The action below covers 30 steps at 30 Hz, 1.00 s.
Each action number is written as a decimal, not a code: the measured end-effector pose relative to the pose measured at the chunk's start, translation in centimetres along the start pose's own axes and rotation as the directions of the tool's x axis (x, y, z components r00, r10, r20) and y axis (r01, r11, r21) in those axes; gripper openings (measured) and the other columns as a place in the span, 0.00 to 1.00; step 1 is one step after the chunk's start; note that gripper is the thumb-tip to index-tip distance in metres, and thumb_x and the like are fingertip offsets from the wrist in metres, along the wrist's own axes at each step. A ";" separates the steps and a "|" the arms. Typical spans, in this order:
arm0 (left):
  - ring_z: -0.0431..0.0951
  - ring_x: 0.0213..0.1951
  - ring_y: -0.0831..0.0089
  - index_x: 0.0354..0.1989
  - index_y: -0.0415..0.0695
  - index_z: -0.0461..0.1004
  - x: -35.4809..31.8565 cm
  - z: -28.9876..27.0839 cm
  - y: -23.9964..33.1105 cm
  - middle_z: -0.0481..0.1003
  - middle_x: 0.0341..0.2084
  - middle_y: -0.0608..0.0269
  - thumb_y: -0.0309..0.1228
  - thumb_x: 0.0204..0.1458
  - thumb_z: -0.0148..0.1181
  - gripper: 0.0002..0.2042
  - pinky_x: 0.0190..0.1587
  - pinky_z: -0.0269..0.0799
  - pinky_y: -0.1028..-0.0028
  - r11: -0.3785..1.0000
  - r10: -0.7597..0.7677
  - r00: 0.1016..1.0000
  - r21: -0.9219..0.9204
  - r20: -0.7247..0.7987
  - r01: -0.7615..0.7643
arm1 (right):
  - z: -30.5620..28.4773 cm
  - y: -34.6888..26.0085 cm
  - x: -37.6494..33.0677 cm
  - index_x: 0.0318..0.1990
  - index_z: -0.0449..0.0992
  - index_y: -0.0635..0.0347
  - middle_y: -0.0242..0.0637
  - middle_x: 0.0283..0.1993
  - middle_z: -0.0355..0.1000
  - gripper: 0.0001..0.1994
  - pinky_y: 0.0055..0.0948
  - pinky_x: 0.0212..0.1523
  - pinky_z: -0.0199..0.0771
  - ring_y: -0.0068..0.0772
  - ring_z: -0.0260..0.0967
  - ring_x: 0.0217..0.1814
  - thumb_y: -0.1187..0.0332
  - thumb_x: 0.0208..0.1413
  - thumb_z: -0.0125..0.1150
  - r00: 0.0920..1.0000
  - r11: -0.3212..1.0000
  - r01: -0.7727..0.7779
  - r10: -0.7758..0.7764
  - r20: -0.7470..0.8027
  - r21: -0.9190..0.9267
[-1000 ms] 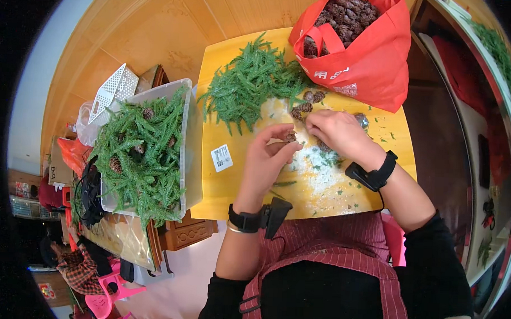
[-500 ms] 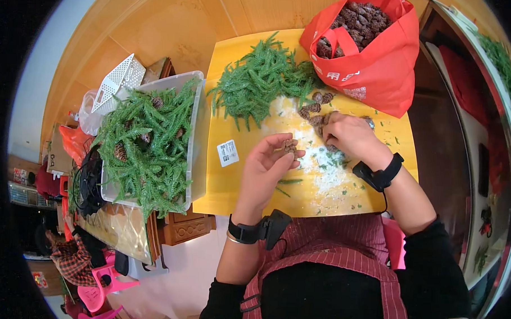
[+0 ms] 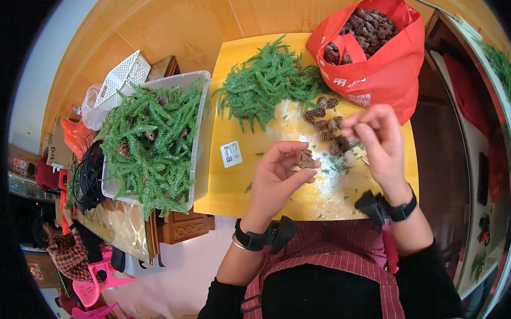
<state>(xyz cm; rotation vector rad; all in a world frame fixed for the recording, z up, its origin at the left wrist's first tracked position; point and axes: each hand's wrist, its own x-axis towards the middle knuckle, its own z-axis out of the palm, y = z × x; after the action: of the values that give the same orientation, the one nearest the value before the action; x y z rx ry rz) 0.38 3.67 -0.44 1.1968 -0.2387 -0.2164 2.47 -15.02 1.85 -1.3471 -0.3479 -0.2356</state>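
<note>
In my left hand, a small brown pine cone is pinched between thumb and fingers, over the yellow tabletop. My right hand is raised to the right of it, thumb and fingertips drawn together; what they hold, if anything, is too blurred to make out. Just left of that hand, several loose pine cones lie in a cluster. White powder and green bits are scattered below both hands. Farther back lies a heap of green artificial pine sprigs.
A red bag full of pine cones stands at the back right. To the left, a clear plastic bin holds sprigs with cones among them. A white label lies on the table. Beyond are a white basket and pink stools.
My right hand has lifted off the loose pine cones and moved right and toward me. My left hand still holds its cone, now slightly farther right. The view has shifted slightly.
</note>
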 end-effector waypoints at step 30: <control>0.68 0.38 0.79 0.37 0.42 0.62 0.5 4.0 -0.5 0.64 0.37 0.66 0.18 0.28 0.70 0.26 0.37 0.69 0.81 0.986 0.109 0.994 0.125 0.031 -0.112 | 0.4 1.5 -5.3 0.35 0.59 0.58 0.42 0.40 0.68 0.05 0.26 0.44 0.70 0.30 0.68 0.42 0.75 0.54 0.49 0.983 0.771 -0.116 0.181 -0.042 0.626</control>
<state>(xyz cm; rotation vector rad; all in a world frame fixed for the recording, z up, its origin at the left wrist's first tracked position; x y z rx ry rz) -0.37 -0.18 0.48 1.3027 -0.3433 -0.1209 -1.91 -14.47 -1.46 -0.6917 -0.2021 -0.0408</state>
